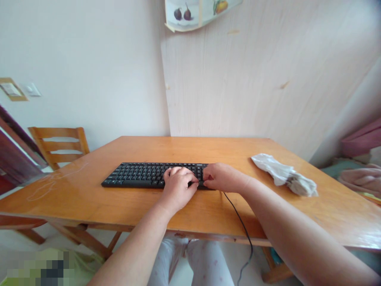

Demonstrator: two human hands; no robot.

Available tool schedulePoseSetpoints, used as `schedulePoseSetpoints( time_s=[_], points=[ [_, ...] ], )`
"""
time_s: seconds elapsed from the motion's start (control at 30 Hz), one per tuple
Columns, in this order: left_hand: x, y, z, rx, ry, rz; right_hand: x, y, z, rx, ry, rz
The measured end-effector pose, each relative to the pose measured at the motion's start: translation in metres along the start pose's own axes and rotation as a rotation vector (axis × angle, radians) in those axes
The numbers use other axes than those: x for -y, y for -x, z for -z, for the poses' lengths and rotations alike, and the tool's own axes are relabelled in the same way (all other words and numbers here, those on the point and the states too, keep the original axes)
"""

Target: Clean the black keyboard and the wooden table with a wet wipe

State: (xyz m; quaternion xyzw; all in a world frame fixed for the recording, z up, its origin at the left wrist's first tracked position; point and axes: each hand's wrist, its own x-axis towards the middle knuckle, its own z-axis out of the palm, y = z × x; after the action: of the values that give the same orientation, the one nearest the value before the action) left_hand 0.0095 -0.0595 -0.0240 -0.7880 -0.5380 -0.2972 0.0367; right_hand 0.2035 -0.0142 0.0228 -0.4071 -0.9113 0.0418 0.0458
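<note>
A black keyboard (137, 174) lies flat on the wooden table (143, 147). My left hand (179, 184) rests over its right-centre keys, fingers bent and somewhat apart, with the thumb and fingertips near the arrow keys. Over the number pad at the right end is my right hand (222, 177), its fingers curled and pinched down at the keys; whatever is between them is too small to make out. From beside my right wrist a black cable (242, 226) runs down over the table's front edge.
On the table's right lie a white cloth (274, 167) and a greyish bundled cloth (301, 184). A wooden chair (64, 146) stands at the left. Behind the table is a wall with a fruit picture (186, 16). Folded fabrics (360, 178) are at the far right.
</note>
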Motion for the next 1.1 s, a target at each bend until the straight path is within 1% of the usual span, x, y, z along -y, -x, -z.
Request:
schedulePoseSetpoints(
  time_s=[0.13,0.23,0.57,0.67,0.77,0.87,1.1],
  points=[
    [0.000,0.000,-0.001,-0.015,0.000,-0.014,0.001,0.000,0.001,0.030,0.013,-0.008],
    [0.001,0.000,-0.001,-0.021,0.003,-0.026,0.001,0.000,0.001,0.021,0.000,-0.011],
    [0.000,-0.001,-0.001,0.016,0.004,-0.036,0.003,-0.002,-0.004,0.028,0.031,0.024],
    [-0.001,0.000,0.000,-0.005,0.009,-0.024,0.001,-0.001,-0.001,0.021,-0.018,0.026],
    [-0.001,0.002,0.002,-0.048,0.011,-0.016,-0.002,0.002,0.005,-0.027,-0.074,-0.007],
    [-0.003,0.004,0.005,-0.065,0.006,-0.030,-0.003,0.004,0.009,-0.055,-0.089,-0.042],
    [-0.005,0.008,0.002,-0.052,-0.017,-0.072,0.001,0.006,0.008,0.001,-0.181,0.000]
  ],
)
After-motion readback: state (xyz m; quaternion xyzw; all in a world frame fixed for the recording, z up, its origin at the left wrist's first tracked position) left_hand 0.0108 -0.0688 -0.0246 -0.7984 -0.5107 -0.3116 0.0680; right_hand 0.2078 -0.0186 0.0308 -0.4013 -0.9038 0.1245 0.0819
